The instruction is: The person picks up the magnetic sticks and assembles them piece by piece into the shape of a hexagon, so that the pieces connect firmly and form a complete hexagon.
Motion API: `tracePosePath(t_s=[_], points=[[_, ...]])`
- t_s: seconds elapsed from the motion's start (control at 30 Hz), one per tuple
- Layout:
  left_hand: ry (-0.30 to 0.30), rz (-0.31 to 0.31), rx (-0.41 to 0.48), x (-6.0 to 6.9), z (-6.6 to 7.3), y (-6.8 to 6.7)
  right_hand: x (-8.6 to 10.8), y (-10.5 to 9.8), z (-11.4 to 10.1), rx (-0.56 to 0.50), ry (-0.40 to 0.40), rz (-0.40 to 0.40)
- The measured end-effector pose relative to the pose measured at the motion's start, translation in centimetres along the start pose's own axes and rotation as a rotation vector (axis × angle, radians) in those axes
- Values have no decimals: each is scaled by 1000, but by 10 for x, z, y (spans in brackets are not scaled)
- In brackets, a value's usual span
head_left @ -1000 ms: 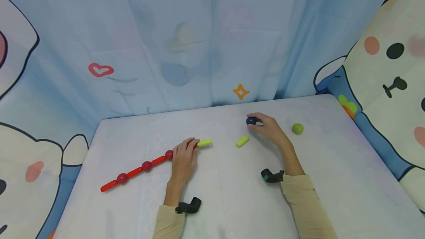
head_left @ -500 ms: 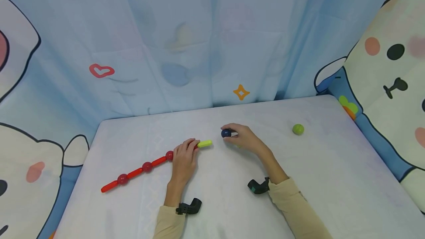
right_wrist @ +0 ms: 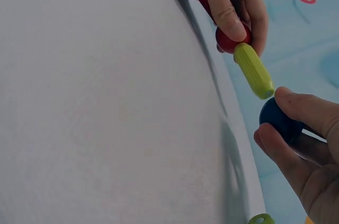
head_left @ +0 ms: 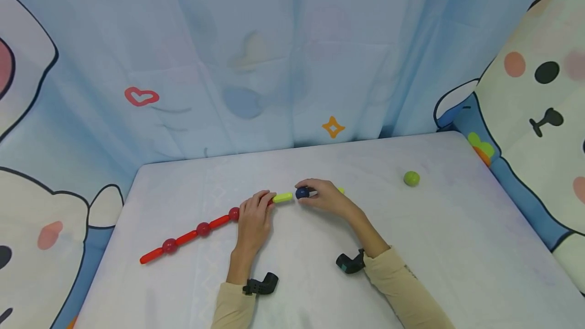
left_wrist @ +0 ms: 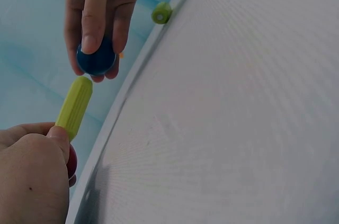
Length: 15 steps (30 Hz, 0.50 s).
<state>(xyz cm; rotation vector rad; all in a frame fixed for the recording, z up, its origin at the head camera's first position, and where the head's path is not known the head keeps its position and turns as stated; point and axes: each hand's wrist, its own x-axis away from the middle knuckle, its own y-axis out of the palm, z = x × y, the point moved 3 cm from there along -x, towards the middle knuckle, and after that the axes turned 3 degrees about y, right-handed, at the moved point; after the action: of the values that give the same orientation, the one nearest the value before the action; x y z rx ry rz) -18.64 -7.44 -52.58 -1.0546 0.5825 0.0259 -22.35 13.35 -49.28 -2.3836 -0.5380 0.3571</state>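
Observation:
My left hand (head_left: pixel 253 217) pinches a red ball (right_wrist: pixel 233 37) at the right end of a chain of red rods (head_left: pixel 186 238) and red balls (head_left: pixel 203 229). A yellow-green ribbed rod (head_left: pixel 283 197) sticks out from that held ball. My right hand (head_left: pixel 328 198) holds a dark blue ball (left_wrist: pixel 96 59) between thumb and fingers, just off the rod's free tip. A narrow gap shows between them in the head view. Behind the right hand, a second yellow-green rod (head_left: pixel 341 190) is mostly hidden.
A green ball (head_left: pixel 412 178) lies farther right on the white-covered table (head_left: pixel 457 248). Behind the table's far edge hangs a blue printed curtain (head_left: pixel 205 55). Each wrist wears a small black camera.
My right hand has carried the blue ball left and toward me, up to the rod's tip, now covering most of the loose rod. The left hand and chain stay put.

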Motion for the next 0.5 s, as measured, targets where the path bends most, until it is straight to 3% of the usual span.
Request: tracePosePath(t_s=[0.27, 0.5], points=[[6, -6, 7, 1, 0, 0, -1, 7, -4, -7, 71, -46], [8, 3, 0, 1, -1, 1, 0, 7, -5, -3, 60, -48]])
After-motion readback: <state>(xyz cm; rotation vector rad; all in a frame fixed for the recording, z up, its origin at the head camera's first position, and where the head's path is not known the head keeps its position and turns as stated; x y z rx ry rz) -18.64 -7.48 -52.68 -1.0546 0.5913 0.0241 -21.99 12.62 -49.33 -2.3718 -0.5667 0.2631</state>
